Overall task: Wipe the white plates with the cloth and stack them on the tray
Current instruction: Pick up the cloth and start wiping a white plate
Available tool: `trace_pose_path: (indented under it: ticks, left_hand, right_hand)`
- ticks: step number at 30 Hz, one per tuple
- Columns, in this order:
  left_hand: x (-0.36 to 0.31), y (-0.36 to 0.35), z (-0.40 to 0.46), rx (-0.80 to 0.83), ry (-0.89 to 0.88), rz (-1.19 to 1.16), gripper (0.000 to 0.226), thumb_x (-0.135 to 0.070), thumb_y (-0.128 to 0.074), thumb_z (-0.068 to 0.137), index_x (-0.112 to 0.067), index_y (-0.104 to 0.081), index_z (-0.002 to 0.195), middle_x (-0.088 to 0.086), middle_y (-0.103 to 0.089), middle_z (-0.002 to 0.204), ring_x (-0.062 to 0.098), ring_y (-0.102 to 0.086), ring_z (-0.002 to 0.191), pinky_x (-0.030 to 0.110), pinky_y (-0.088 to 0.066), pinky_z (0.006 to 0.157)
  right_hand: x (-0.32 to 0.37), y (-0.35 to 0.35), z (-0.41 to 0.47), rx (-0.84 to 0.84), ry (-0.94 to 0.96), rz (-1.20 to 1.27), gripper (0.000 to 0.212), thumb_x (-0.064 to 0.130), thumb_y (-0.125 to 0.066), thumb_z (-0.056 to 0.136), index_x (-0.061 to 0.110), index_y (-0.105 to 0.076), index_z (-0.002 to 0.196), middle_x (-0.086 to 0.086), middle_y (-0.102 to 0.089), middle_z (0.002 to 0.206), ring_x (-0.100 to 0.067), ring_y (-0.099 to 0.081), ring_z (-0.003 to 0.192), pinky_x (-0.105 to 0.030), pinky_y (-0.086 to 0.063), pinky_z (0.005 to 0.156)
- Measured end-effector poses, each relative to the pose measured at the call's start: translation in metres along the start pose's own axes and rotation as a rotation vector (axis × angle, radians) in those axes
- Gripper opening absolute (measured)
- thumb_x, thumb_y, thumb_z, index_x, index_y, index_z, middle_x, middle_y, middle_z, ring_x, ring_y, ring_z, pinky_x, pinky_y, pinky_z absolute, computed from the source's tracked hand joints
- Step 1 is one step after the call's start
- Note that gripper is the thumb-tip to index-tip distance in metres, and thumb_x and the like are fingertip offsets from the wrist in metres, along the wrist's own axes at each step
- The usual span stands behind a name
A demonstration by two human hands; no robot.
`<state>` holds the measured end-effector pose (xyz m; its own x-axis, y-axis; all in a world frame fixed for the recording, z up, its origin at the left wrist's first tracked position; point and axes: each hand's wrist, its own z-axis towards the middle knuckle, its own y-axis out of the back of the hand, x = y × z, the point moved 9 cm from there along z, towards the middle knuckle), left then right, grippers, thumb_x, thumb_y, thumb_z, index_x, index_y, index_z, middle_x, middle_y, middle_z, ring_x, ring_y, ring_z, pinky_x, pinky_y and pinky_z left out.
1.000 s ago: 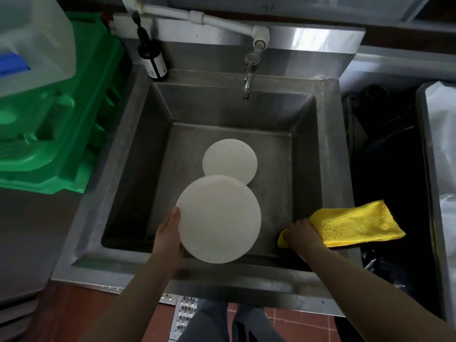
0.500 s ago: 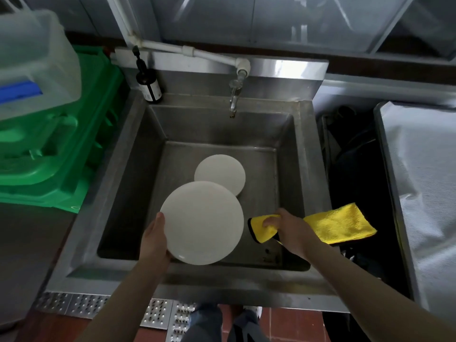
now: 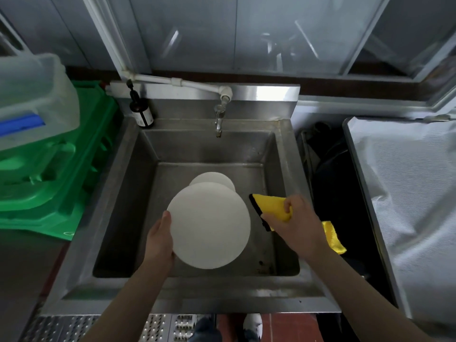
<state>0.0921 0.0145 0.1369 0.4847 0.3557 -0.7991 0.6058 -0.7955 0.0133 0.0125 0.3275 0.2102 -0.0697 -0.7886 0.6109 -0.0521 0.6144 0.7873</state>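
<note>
My left hand (image 3: pixel 159 239) holds a large white plate (image 3: pixel 209 224) by its left rim, lifted over the steel sink (image 3: pixel 118 193). A second white plate (image 3: pixel 212 180) lies on the sink floor behind it, mostly covered by the held one. My right hand (image 3: pixel 293 218) grips a yellow cloth (image 3: pixel 271 206) with a black edge, just right of the held plate and apart from it. The cloth's tail (image 3: pixel 332 236) hangs behind my wrist.
A tap (image 3: pixel 218 119) juts over the sink's back wall, with a dark pump bottle (image 3: pixel 142 112) at the back left corner. Green crates (image 3: pixel 49 174) and a clear bin (image 3: pixel 32 99) stand at left. A plastic-covered surface (image 3: pixel 407 193) lies at right, past a dark gap.
My right hand lifted the yellow cloth off the sink's right rim and carried it left, close to the held plate. The plate rose slightly and the view tilted up.
</note>
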Motion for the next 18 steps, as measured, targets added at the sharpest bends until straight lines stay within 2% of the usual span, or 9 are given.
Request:
trace_pose_path:
  ticks: [3, 5, 9, 12, 15, 18]
  left_hand:
    - [-0.007, -0.008, -0.005, 0.040, -0.038, 0.011, 0.022, -0.043, -0.041, 0.105, -0.034, -0.061, 0.104, -0.001, -0.068, 0.106, 0.027, -0.064, 0.097, 0.038, -0.054, 0.074]
    - [-0.012, -0.016, -0.011, 0.061, -0.054, 0.018, 0.022, -0.043, -0.040, 0.105, -0.034, -0.061, 0.104, -0.002, -0.067, 0.106, 0.026, -0.063, 0.095, 0.037, -0.053, 0.071]
    - [-0.019, -0.028, -0.021, 0.117, -0.085, 0.010, 0.023, -0.043, -0.041, 0.105, -0.036, -0.062, 0.102, 0.000, -0.068, 0.108, 0.028, -0.065, 0.098, 0.041, -0.056, 0.072]
    - [-0.022, -0.033, -0.024, 0.142, -0.107, 0.020, 0.025, -0.044, -0.042, 0.104, -0.034, -0.064, 0.105, 0.002, -0.070, 0.110, 0.029, -0.066, 0.100, 0.042, -0.057, 0.072]
    - [-0.027, -0.041, -0.028, 0.166, -0.160, 0.070, 0.026, -0.044, -0.041, 0.104, -0.034, -0.065, 0.104, -0.001, -0.072, 0.102, 0.024, -0.068, 0.093, 0.036, -0.057, 0.066]
    - [-0.029, -0.045, -0.031, 0.148, -0.183, 0.102, 0.028, -0.042, -0.041, 0.105, -0.033, -0.066, 0.095, -0.002, -0.071, 0.093, 0.024, -0.068, 0.090, 0.042, -0.058, 0.075]
  right_hand:
    - [0.005, 0.012, -0.004, -0.059, -0.023, 0.013, 0.030, 0.020, -0.072, 0.079, 0.017, -0.043, 0.085, 0.002, -0.044, 0.095, -0.017, -0.048, 0.074, -0.029, -0.039, 0.059]
    - [0.006, 0.014, -0.007, -0.043, -0.032, 0.078, 0.030, 0.005, -0.066, 0.077, 0.016, -0.042, 0.091, 0.000, -0.042, 0.099, -0.018, -0.048, 0.079, -0.028, -0.039, 0.061]
    - [0.012, 0.016, -0.013, -0.023, -0.006, 0.212, 0.042, 0.001, -0.060, 0.080, 0.024, -0.034, 0.104, -0.003, -0.043, 0.098, -0.018, -0.051, 0.080, -0.027, -0.041, 0.059]
    - [0.019, 0.014, -0.013, 0.019, 0.010, 0.247, 0.047, 0.000, -0.058, 0.080, 0.023, -0.031, 0.111, -0.001, -0.043, 0.093, -0.018, -0.053, 0.078, -0.038, -0.049, 0.061]
    - [0.021, -0.001, -0.011, 0.124, 0.006, 0.197, 0.044, 0.001, -0.058, 0.077, 0.021, -0.035, 0.108, 0.000, -0.043, 0.090, -0.020, -0.051, 0.077, -0.037, -0.047, 0.058]
    - [0.021, -0.007, -0.009, 0.113, 0.046, 0.142, 0.036, -0.002, -0.059, 0.071, 0.018, -0.045, 0.097, 0.003, -0.042, 0.093, -0.019, -0.050, 0.082, -0.037, -0.050, 0.067]
